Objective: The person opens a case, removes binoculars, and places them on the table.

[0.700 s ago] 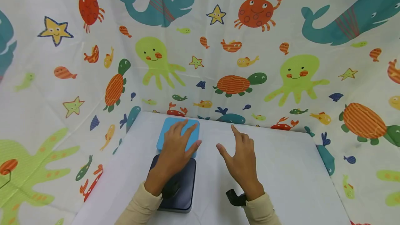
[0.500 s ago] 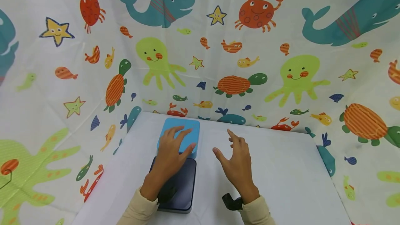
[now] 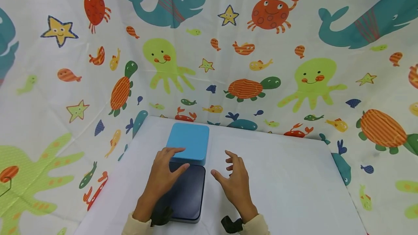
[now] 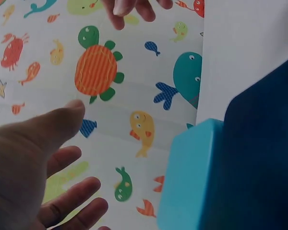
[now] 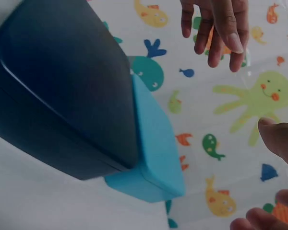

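A dark navy box (image 3: 187,191) with rounded corners lies flat on the white table. Directly behind it sits a light blue box (image 3: 189,140), its near edge against the navy one. My left hand (image 3: 160,177) hovers over the left side of the navy box, thumb and fingers spread and holding nothing. To the right of the same box, my right hand (image 3: 236,182) hangs above the table with its fingers loosely bent and nothing in it. In the right wrist view the navy box (image 5: 67,81) overlaps the light blue box (image 5: 158,143), and my left hand (image 5: 221,24) shows at the top.
The white tabletop (image 3: 287,191) extends to the right of the boxes. A white curtain (image 3: 209,10) printed with sea animals stands behind the table and along both sides. Dark wrist cameras sit at both cuffs, the right camera (image 3: 231,224) low over the table.
Both hands have drawn back toward me and slightly left. My left hand has moved off the light blue box to the navy one. The boxes stay in place.
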